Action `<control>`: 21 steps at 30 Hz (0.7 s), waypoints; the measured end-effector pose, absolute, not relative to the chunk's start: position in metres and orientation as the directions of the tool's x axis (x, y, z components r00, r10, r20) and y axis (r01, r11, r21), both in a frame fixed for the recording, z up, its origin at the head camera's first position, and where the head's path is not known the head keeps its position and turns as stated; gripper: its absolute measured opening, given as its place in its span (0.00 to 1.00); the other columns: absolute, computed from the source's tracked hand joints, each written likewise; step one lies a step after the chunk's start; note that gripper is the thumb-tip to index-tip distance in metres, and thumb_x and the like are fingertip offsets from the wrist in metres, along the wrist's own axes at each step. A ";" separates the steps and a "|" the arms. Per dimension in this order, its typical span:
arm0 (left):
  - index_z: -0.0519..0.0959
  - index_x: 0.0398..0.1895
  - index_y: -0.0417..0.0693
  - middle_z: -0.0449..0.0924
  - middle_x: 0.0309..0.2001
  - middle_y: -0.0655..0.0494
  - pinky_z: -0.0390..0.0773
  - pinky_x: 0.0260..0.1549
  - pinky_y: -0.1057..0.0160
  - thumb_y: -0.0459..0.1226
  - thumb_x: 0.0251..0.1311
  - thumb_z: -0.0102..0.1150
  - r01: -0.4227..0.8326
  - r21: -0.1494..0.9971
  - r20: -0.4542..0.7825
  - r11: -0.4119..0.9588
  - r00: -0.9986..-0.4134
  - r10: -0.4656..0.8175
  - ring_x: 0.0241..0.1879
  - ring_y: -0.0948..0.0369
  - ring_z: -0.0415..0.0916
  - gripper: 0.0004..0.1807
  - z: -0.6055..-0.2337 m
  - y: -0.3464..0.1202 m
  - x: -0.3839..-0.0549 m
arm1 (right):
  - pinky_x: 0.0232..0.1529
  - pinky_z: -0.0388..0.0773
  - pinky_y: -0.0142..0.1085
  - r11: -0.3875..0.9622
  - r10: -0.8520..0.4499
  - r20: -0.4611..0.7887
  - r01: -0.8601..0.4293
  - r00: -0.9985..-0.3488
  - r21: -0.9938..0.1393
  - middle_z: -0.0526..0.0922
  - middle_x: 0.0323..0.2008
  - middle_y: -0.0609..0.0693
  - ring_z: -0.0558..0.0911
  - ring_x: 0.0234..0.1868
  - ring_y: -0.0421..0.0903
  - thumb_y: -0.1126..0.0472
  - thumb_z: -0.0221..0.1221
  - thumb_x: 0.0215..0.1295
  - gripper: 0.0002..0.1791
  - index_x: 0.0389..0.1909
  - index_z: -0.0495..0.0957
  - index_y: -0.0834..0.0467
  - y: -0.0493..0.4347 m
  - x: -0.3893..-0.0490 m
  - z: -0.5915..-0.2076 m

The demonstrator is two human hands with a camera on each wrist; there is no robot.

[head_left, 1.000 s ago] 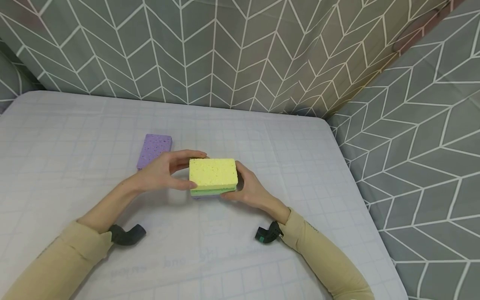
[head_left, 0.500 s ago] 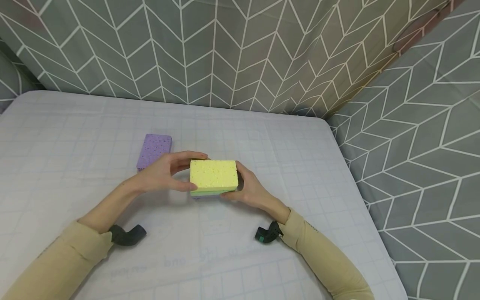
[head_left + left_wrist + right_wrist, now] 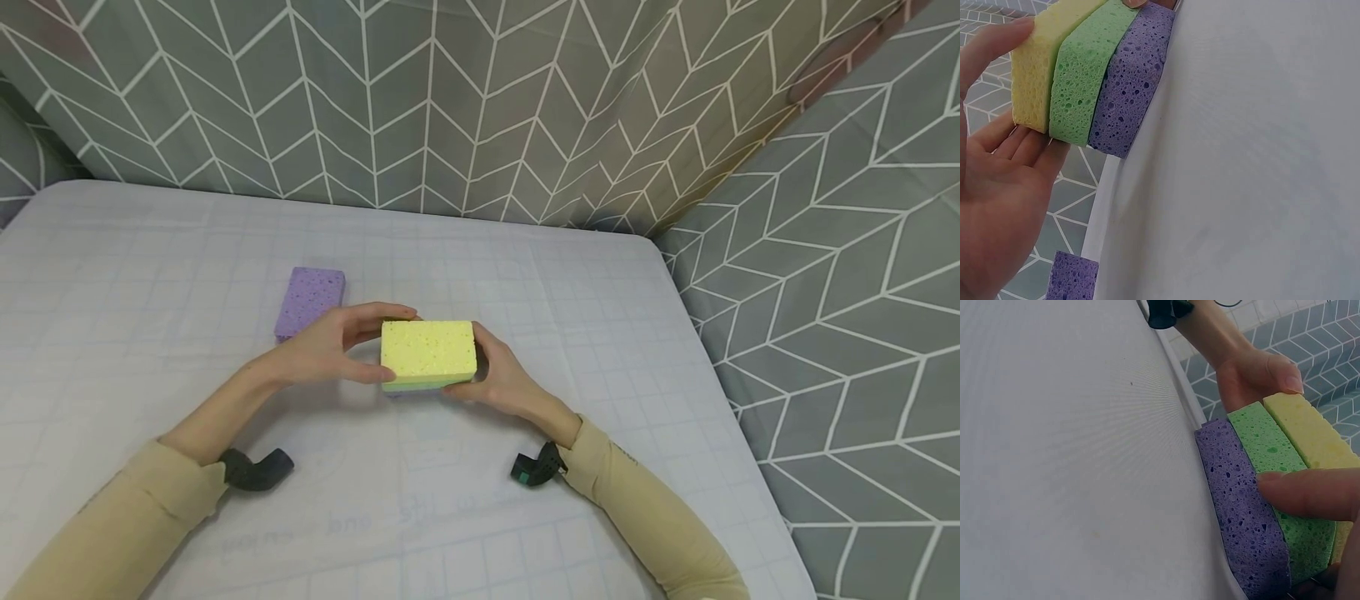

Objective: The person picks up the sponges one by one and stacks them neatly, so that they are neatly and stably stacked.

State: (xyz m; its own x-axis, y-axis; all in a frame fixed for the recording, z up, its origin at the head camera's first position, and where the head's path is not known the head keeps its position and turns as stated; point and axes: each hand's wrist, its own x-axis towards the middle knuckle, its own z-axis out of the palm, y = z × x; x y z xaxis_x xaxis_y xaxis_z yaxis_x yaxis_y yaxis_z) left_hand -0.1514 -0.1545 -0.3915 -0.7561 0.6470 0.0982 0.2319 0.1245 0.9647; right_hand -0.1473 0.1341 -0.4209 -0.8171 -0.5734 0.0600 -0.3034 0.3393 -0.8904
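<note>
Three sponges are stacked at mid-table, yellow [image 3: 428,350] on top, green [image 3: 1082,84] in the middle and purple [image 3: 1241,506] at the bottom against the white table cover. My left hand [image 3: 318,346] pinches the left end of the yellow sponge, thumb at its front corner and fingers along the back. My right hand [image 3: 502,375] grips the stack's right end. In the right wrist view its thumb [image 3: 1310,492] presses on the green sponge's side, with the tip by the purple one. Its other fingers are mostly hidden behind the stack.
Another purple sponge [image 3: 311,298] lies flat on the table [image 3: 600,333], behind and left of the stack, partly hidden by my left hand. Grey patterned curtains [image 3: 450,108] hang along the back and right sides of the table.
The yellow sponge has shifted slightly toward me and right, so less of the green sponge shows below its front edge. My left hand moved slightly with it; my right hand stays nearly still.
</note>
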 end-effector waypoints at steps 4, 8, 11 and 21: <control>0.68 0.71 0.47 0.71 0.68 0.52 0.68 0.67 0.70 0.32 0.52 0.75 0.230 0.966 0.097 0.121 -0.752 0.652 0.68 0.57 0.68 0.41 -0.392 -0.154 -0.151 | 0.71 0.64 0.47 0.334 -0.578 0.074 -0.318 -0.813 -0.887 0.76 0.61 0.51 0.72 0.63 0.48 0.61 0.74 0.49 0.42 0.66 0.66 0.57 0.135 -0.147 -0.421; 0.68 0.71 0.46 0.71 0.68 0.52 0.68 0.67 0.70 0.32 0.52 0.74 0.227 0.966 0.095 0.120 -0.749 0.655 0.68 0.57 0.68 0.42 -0.393 -0.155 -0.151 | 0.71 0.63 0.47 0.338 -0.580 0.072 -0.320 -0.811 -0.885 0.76 0.61 0.51 0.72 0.63 0.48 0.61 0.75 0.49 0.43 0.67 0.66 0.56 0.135 -0.147 -0.421; 0.67 0.71 0.46 0.71 0.69 0.52 0.68 0.67 0.70 0.32 0.52 0.74 0.225 0.967 0.094 0.119 -0.749 0.656 0.69 0.57 0.67 0.42 -0.394 -0.155 -0.151 | 0.72 0.63 0.47 0.337 -0.579 0.066 -0.312 -0.813 -0.888 0.76 0.61 0.52 0.72 0.64 0.48 0.62 0.75 0.49 0.43 0.67 0.66 0.57 0.135 -0.147 -0.422; 0.67 0.71 0.47 0.70 0.69 0.52 0.68 0.68 0.68 0.32 0.52 0.74 0.224 0.966 0.087 0.128 -0.751 0.655 0.68 0.57 0.68 0.42 -0.395 -0.153 -0.149 | 0.71 0.63 0.47 0.342 -0.583 0.069 -0.322 -0.810 -0.883 0.75 0.62 0.51 0.72 0.64 0.48 0.62 0.74 0.49 0.44 0.67 0.65 0.57 0.136 -0.146 -0.422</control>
